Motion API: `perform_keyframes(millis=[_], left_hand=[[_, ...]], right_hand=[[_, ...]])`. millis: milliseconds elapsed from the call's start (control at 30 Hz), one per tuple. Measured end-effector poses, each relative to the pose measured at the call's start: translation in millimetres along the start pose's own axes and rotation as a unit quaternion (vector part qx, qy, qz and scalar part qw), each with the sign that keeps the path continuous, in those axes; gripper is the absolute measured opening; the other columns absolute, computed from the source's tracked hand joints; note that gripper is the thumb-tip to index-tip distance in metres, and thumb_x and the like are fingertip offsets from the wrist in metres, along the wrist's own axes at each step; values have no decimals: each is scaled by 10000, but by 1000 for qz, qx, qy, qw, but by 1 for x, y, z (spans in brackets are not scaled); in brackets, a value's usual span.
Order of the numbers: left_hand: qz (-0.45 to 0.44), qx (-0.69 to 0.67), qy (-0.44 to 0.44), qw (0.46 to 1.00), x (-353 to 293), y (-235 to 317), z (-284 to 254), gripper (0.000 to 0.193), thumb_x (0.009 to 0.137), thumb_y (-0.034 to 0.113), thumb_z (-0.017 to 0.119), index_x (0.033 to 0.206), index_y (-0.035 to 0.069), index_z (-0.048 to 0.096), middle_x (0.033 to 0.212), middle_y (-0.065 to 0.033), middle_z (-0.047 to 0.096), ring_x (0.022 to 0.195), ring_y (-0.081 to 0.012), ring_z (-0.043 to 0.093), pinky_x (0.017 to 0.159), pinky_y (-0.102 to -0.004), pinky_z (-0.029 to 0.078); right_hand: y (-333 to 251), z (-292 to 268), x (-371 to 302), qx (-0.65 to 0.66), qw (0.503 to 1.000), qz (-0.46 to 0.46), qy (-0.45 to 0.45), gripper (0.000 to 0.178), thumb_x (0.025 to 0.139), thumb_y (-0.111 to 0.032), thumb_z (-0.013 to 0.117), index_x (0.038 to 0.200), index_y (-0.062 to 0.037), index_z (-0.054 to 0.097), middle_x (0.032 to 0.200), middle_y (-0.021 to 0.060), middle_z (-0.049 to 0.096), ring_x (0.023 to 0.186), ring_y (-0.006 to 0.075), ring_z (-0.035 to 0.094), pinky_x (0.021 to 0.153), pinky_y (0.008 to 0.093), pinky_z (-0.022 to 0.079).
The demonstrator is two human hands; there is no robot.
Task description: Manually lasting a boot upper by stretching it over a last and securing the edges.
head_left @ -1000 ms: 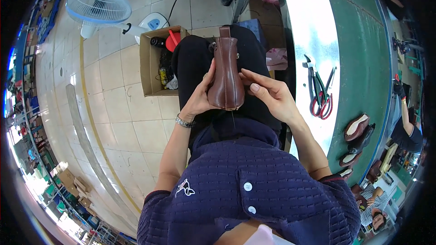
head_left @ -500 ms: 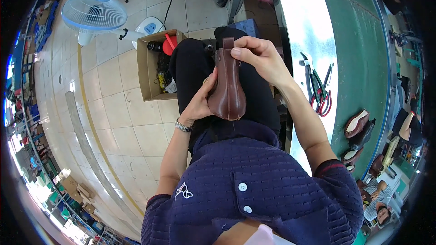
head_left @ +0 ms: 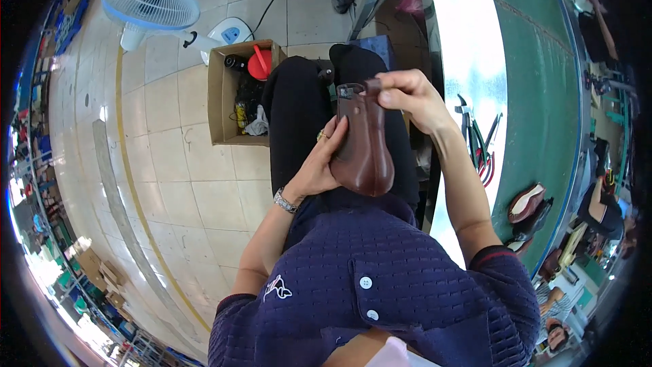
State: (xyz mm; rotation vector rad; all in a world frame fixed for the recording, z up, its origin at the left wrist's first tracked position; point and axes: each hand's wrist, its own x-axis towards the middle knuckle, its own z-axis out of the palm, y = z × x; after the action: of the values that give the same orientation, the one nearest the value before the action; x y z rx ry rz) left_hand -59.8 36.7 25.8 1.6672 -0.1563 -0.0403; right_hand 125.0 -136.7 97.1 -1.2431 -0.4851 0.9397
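So since the last frame the brown boot (head_left: pixel 367 153) has shifted a bit right and down and tipped so its top opening (head_left: pixel 348 90) shows, and the right hand (head_left: pixel 419 105) has gone along with it, now out on the pull tab (head_left: pixel 373 87).

Going left to right: upper left there's a fan (head_left: pixel 151 1) with a round wire cage and blue rim, over pale, shiny square floor tiles (head_left: pixel 163 122). Left of center, a plain open cardboard box (head_left: pixel 219 109). Inside: a black cylinder (head_left: pixel 236 62), a round red plastic-looking thing (head_left: pixel 259 66), something yellow (head_left: pixel 241 114) and a crumpled whitish wad (head_left: pixel 258 124); the rest in there is too dark to make out.

Middle of the frame, the left hand (head_left: pixel 316 168) (metal-banded watch (head_left: pixel 285 201) on that wrist) has its fingers (head_left: pixel 333 132) curved partway open around the boot's left side. The boot is held up over the lap: smooth, glossy, leather by the look of it, rounded at the heel, seam running down the back. On the right hand, thumb and index are pinched together on that tab.

Right of that, a shiny metal surface (head_left: pixel 468 41) carries dark-handled pliers (head_left: pixel 466 122) and red-handled scissors (head_left: pixel 488 163). Far right, a scuffed green surface (head_left: pixel 536 61) has a brown shoe (head_left: pixel 526 202) right beside a black one (head_left: pixel 538 221).
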Motion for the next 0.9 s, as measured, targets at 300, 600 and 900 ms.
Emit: perform_keyframes(millis=[300, 600, 900], left_hand=[[1, 68, 34, 997, -7, 7, 26, 1129, 621, 171, 835, 1514, 69, 152, 1516, -250, 224, 1397, -394, 273, 1123, -429, 276], [20, 109, 15, 994, 5, 21, 15, 1062, 610, 152, 831, 1491, 61, 246, 1504, -251, 247, 1375, -405, 305, 1103, -440, 305], [-28, -91, 31, 995, -15, 23, -22, 1247, 615, 134, 869, 1531, 78, 24, 1551, -154, 212, 1421, -250, 265, 1143, -385, 264]], right_hand=[[-28, 17, -44, -141, 989, -41, 12, 601, 644, -497, 836, 948, -13, 651, 969, 101, 643, 971, 229, 608, 844, 321, 446], [-36, 23, -43, -142, 983, -118, 8, 156, 788, -117, 738, 865, 10, 690, 925, 97, 659, 919, 219, 608, 847, 369, 465], [-32, 34, -16, -98, 991, -90, -18, 754, 726, -408, 787, 1287, 33, 542, 1298, 147, 538, 1259, 263, 487, 1101, 385, 311]])
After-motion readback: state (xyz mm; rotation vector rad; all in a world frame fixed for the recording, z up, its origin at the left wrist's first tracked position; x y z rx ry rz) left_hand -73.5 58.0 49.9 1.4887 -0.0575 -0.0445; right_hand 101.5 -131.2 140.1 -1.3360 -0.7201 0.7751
